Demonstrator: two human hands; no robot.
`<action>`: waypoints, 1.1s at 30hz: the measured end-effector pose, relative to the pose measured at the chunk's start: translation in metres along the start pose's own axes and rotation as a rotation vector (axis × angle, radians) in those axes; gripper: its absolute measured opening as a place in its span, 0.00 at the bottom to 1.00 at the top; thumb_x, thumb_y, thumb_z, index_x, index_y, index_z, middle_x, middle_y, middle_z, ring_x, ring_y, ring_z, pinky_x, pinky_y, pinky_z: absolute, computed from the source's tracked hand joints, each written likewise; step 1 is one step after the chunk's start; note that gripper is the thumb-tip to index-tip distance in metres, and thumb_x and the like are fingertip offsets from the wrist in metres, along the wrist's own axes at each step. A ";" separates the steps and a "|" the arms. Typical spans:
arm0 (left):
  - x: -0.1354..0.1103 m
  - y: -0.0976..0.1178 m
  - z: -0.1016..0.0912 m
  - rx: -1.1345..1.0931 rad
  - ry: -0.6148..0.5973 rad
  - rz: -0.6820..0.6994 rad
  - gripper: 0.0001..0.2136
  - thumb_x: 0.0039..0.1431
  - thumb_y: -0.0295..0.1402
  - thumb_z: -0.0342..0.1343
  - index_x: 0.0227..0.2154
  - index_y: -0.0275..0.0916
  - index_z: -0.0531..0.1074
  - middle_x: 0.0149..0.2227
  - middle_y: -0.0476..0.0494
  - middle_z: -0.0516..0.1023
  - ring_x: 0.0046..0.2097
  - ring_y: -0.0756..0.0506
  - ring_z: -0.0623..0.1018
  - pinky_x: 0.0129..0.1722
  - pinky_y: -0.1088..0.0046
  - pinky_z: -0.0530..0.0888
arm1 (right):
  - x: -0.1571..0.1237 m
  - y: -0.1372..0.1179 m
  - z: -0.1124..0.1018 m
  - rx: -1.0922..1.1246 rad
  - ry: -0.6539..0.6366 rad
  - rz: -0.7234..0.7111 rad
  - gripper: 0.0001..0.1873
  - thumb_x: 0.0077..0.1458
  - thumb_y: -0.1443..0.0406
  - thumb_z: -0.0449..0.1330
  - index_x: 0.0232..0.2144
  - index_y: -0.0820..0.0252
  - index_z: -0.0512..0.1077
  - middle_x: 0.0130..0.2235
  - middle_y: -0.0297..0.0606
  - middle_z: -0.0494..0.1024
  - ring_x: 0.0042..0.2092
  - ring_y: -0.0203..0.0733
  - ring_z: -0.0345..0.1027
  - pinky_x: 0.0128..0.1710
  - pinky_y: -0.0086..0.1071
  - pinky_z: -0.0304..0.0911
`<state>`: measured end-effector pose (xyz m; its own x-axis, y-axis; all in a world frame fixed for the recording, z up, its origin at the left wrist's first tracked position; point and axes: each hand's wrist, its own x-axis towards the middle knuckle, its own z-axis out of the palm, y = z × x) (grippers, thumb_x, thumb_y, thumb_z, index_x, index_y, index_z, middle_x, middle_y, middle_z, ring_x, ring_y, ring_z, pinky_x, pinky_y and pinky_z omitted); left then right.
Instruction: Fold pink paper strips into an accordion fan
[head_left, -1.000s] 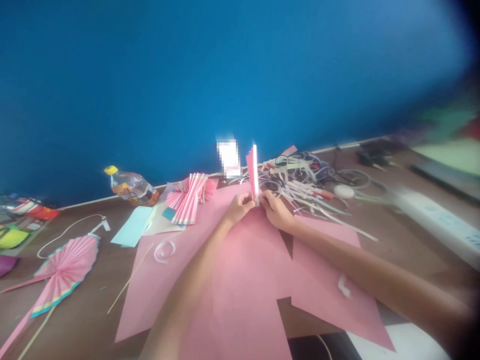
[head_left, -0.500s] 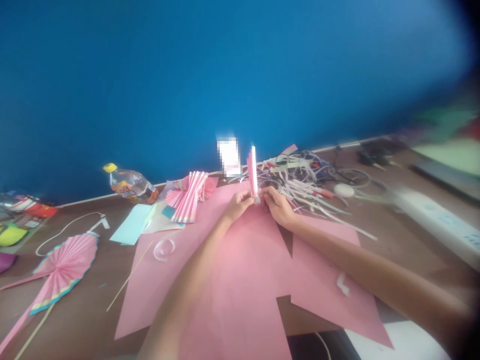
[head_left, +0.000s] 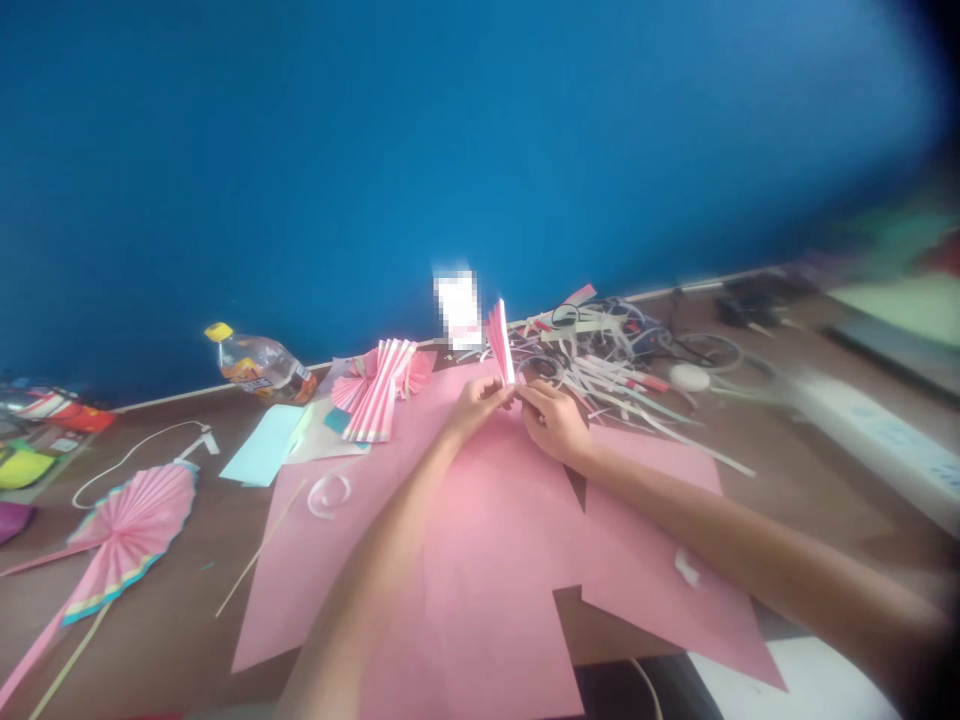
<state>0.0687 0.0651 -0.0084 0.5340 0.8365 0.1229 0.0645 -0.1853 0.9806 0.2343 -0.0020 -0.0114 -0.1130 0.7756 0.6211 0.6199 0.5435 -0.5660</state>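
Upright between my hands stands a narrow pleated pink paper fan (head_left: 499, 340) with a white edge. My left hand (head_left: 480, 405) pinches its lower end from the left. Against the same end, from the right, my right hand (head_left: 555, 415) presses with thumb and fingers closed; the exact contact is too small to make out. Both hands are above a large pink paper sheet (head_left: 495, 560). Left of them lies another folded pink fan (head_left: 381, 392) with white stripes. An opened pink fan with blue and yellow edging (head_left: 135, 530) rests at the far left.
A plastic bottle with a yellow cap (head_left: 262, 368) leans near the blue wall. Paper strips (head_left: 607, 350) lie tangled behind my right hand. A white power strip (head_left: 877, 440) is at the right, and light blue paper (head_left: 262, 447) at the left.
The pleated fan has tilted a little to the left and its folds spread slightly at the top. My right hand has turned slightly at the fan's lower end.
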 end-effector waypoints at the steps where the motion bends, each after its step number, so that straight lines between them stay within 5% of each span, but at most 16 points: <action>1: 0.000 -0.001 0.000 -0.004 -0.009 -0.006 0.17 0.57 0.45 0.57 0.33 0.32 0.73 0.31 0.44 0.75 0.34 0.49 0.75 0.37 0.73 0.70 | 0.000 0.000 0.000 0.020 0.007 0.003 0.17 0.56 0.73 0.49 0.42 0.58 0.73 0.35 0.40 0.75 0.33 0.40 0.69 0.35 0.31 0.64; 9: 0.001 -0.003 0.001 0.013 -0.112 0.025 0.11 0.54 0.38 0.58 0.27 0.34 0.69 0.28 0.49 0.70 0.32 0.51 0.69 0.36 0.75 0.65 | 0.000 0.000 -0.001 -0.077 0.062 0.201 0.19 0.59 0.66 0.52 0.53 0.58 0.65 0.37 0.37 0.79 0.28 0.38 0.69 0.29 0.30 0.61; 15: -0.001 0.003 0.002 -0.022 -0.179 0.032 0.11 0.56 0.38 0.58 0.30 0.33 0.69 0.29 0.49 0.69 0.33 0.51 0.69 0.36 0.75 0.64 | 0.003 -0.003 -0.004 0.010 0.058 0.146 0.13 0.62 0.64 0.51 0.43 0.57 0.73 0.34 0.37 0.78 0.30 0.38 0.70 0.33 0.30 0.63; 22: -0.004 0.011 0.004 -0.079 -0.161 0.016 0.14 0.56 0.41 0.59 0.33 0.33 0.72 0.31 0.45 0.72 0.35 0.49 0.73 0.39 0.72 0.67 | 0.004 -0.003 -0.006 0.100 0.136 0.248 0.12 0.61 0.62 0.54 0.43 0.58 0.75 0.34 0.36 0.80 0.29 0.37 0.71 0.33 0.30 0.65; 33: -0.001 0.000 0.003 -0.053 -0.148 -0.015 0.16 0.55 0.44 0.60 0.31 0.32 0.72 0.30 0.47 0.72 0.32 0.52 0.71 0.34 0.75 0.64 | 0.002 -0.004 -0.005 -0.076 0.118 0.233 0.09 0.60 0.63 0.55 0.36 0.57 0.75 0.33 0.36 0.78 0.30 0.37 0.68 0.32 0.30 0.59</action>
<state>0.0708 0.0628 -0.0089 0.6522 0.7529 0.0880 0.0307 -0.1423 0.9893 0.2354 -0.0038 -0.0055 0.1286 0.8317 0.5401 0.6754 0.3253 -0.6618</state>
